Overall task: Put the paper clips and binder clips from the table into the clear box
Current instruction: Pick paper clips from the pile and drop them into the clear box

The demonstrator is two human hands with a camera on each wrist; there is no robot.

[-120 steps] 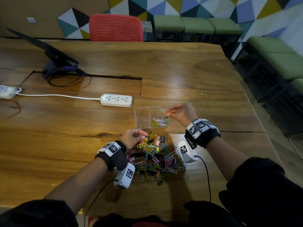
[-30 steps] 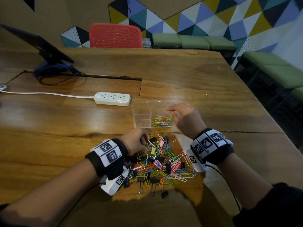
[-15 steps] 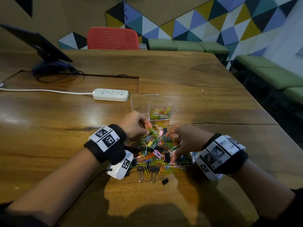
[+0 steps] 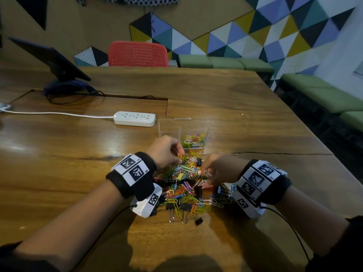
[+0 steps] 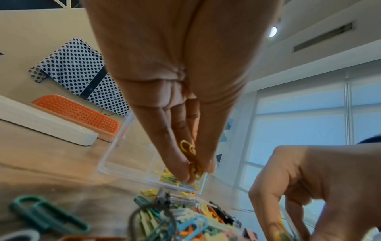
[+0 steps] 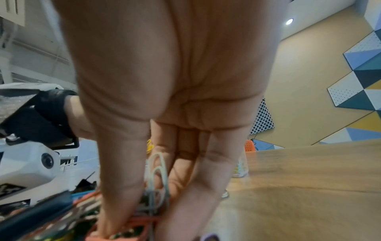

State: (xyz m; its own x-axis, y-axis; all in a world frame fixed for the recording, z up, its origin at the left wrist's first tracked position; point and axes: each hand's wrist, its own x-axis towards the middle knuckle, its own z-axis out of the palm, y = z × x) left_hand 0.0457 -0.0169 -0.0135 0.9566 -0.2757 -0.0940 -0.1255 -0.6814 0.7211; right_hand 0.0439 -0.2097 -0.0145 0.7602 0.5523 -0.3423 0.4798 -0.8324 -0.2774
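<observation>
A clear box [image 4: 169, 128] stands beyond the pile, with paper clips [image 4: 193, 141] in its right compartment. Between my hands lies a heap of coloured paper clips and black binder clips [image 4: 184, 190]. My left hand [image 4: 179, 154] hovers at the heap's far edge, just in front of the box [image 5: 123, 154], and pinches a yellow paper clip [image 5: 190, 160] between thumb and fingers [image 5: 181, 171]. My right hand [image 4: 206, 176] reaches down into the heap's right side. Its thumb and fingers close on clips there, with a pale paper clip [image 6: 158, 171] standing between them.
A white power strip [image 4: 134, 118] with its cord lies left of and behind the box. A tablet on a stand [image 4: 53, 61] sits at the far left, a red chair [image 4: 138, 54] behind the table. The table's right edge [image 4: 314, 134] runs past green benches [image 4: 324, 95].
My right hand has left the box and come down into the heap's right side. My left hand has risen from the heap toward the box with a yellow clip.
</observation>
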